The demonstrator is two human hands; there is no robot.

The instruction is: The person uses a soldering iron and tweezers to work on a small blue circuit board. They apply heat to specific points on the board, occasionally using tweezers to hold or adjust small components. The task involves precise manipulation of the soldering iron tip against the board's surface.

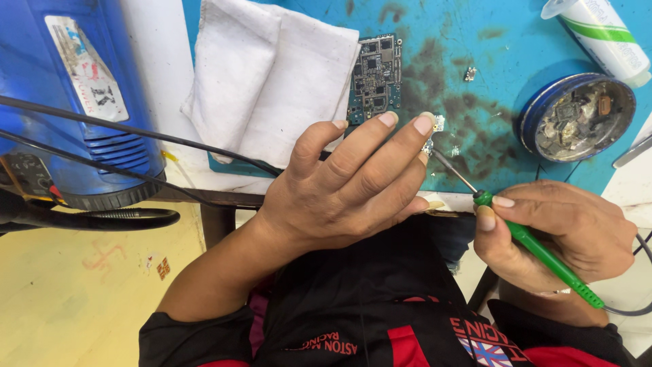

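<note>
My left hand [346, 187] pinches a small metal part [428, 145] between thumb and fingertips at the near edge of a stained teal work mat [468, 41]. A green-handled soldering iron [536, 248] is gripped in my right hand [560, 234], and its thin metal tip [454, 170] points up-left at the small part, almost touching it. A bare circuit board [375, 76] lies on the mat just beyond my left fingers, partly against a folded white cloth [272, 75].
A blue hot-air station [75, 95] stands at the left with black cables [136, 132] crossing toward my left wrist. A round blue tin [577, 115] of scrap sits at the right, a white tube [601, 34] behind it. A tiny loose component [469, 73] lies on the mat.
</note>
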